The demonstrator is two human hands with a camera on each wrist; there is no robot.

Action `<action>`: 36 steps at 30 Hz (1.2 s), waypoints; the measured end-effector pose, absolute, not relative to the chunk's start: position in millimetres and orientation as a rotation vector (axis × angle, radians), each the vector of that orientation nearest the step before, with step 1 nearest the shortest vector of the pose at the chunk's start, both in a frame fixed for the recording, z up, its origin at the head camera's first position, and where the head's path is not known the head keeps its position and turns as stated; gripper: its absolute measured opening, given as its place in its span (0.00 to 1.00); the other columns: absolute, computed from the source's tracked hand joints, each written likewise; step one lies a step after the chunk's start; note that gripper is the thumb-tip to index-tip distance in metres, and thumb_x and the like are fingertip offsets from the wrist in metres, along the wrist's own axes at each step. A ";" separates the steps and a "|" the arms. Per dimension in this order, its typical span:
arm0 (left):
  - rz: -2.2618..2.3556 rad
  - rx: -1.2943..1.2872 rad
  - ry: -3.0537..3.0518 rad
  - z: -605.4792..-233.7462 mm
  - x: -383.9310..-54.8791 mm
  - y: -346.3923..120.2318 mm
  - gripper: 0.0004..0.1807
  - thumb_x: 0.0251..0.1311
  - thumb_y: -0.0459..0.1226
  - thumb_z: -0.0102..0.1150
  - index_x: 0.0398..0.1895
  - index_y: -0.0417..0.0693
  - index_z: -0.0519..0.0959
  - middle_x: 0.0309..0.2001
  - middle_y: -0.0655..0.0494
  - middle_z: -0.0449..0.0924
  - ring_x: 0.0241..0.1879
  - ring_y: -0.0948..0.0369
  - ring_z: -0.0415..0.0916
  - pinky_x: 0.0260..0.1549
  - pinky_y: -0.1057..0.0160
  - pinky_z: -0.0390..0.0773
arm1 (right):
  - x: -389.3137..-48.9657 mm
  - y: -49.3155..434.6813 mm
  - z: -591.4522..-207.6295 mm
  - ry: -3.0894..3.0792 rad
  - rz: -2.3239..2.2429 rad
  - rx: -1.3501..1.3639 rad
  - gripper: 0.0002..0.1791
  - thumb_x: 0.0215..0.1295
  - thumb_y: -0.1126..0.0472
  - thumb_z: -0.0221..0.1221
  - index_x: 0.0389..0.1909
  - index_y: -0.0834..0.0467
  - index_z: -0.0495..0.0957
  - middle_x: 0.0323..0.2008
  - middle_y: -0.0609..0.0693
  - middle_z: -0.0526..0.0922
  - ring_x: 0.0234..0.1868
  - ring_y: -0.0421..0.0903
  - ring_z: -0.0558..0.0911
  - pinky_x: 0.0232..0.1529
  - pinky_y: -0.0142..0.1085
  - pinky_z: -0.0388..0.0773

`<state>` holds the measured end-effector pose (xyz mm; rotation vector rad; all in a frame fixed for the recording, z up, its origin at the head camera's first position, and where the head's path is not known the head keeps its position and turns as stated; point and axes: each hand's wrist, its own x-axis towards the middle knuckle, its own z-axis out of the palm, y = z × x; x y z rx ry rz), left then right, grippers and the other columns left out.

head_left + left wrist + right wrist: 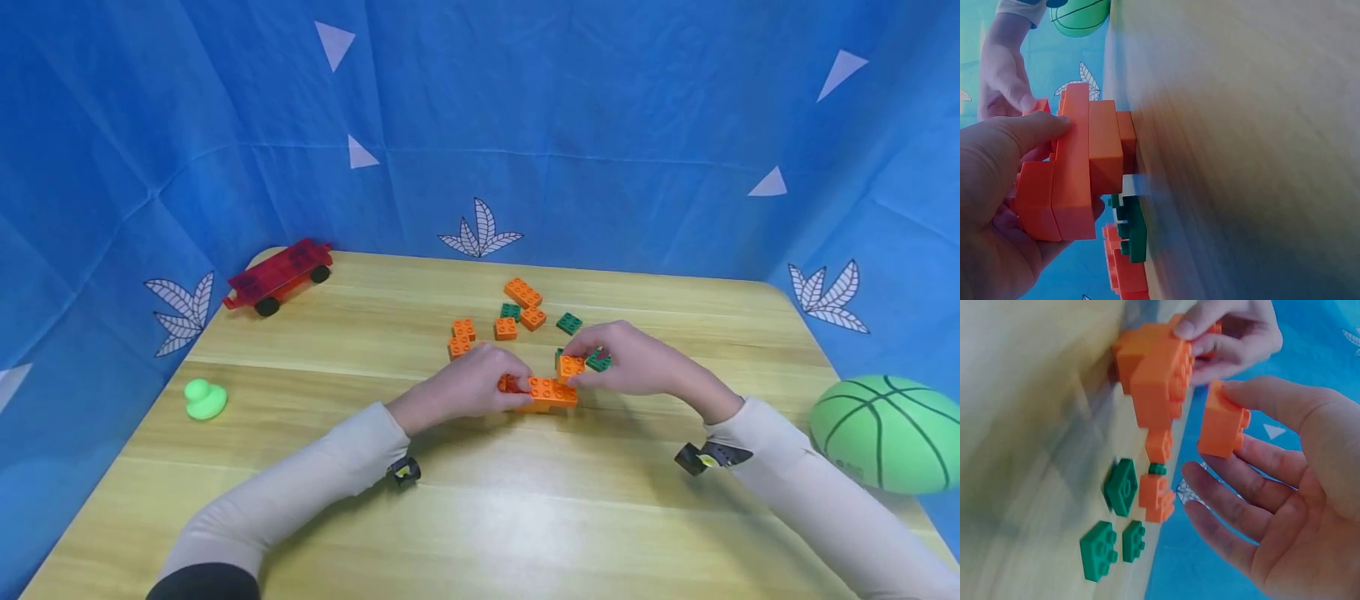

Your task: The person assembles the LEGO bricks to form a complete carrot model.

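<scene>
Two dark wrist devices, one on the left cuff (406, 472) and one on the right (723, 456), are showing small yellowish patches; any writing on them is too small to read. Between the hands, toward the middle of the wooden table (525, 517), a stepped orange brick assembly (546, 392) is displaying smooth plain sides, rows of round studs on top and a long brick jutting past shorter ones beneath. The left hand (483, 379) is gripping its left end, thumb pressing on the near side. The right hand (630, 358) is pinching a small orange brick (570, 368) between thumb and fingers, holding it studs up, just above the assembly's right end and apart from it. Loose orange bricks (522, 292) and green bricks (569, 323) are lying on the far side. A red toy car (281, 273) is standing far left, a light-green toy (205, 400) is sitting nearer on the left, and a green ball (892, 433) with black lines is resting at right.
</scene>
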<state>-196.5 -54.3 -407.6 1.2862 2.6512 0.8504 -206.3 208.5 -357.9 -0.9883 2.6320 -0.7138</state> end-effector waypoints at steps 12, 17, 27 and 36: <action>0.883 1.280 2.601 -408.9 -193.8 -54.7 0.13 0.64 0.41 0.70 0.22 0.58 0.79 0.25 0.68 0.81 0.24 0.69 0.70 0.30 0.73 0.70 | -195.4 206.1 -368.2 2.554 -0.753 -1.046 0.14 0.61 0.57 0.72 0.48 0.53 0.86 0.45 0.45 0.88 0.45 0.44 0.86 0.45 0.46 0.87; 0.899 1.293 2.608 -408.8 -196.3 -54.6 0.14 0.63 0.41 0.71 0.21 0.57 0.79 0.24 0.67 0.80 0.23 0.69 0.68 0.27 0.73 0.67 | -196.6 206.8 -367.6 2.531 -0.793 -1.057 0.13 0.61 0.59 0.72 0.46 0.55 0.86 0.44 0.47 0.88 0.44 0.44 0.87 0.42 0.40 0.88; 0.900 1.313 2.593 -405.9 -199.4 -55.1 0.13 0.63 0.40 0.71 0.21 0.56 0.79 0.24 0.66 0.81 0.23 0.69 0.68 0.27 0.73 0.69 | -201.8 206.3 -363.2 2.495 -0.774 -1.056 0.12 0.61 0.60 0.72 0.45 0.56 0.87 0.45 0.51 0.90 0.42 0.45 0.90 0.40 0.35 0.88; 0.900 1.311 2.587 -405.9 -199.3 -54.5 0.11 0.62 0.40 0.71 0.23 0.56 0.82 0.25 0.67 0.83 0.23 0.68 0.69 0.28 0.73 0.70 | -204.4 203.8 -360.7 2.490 -0.741 -1.063 0.13 0.59 0.61 0.73 0.45 0.57 0.88 0.44 0.51 0.90 0.41 0.44 0.90 0.46 0.46 0.88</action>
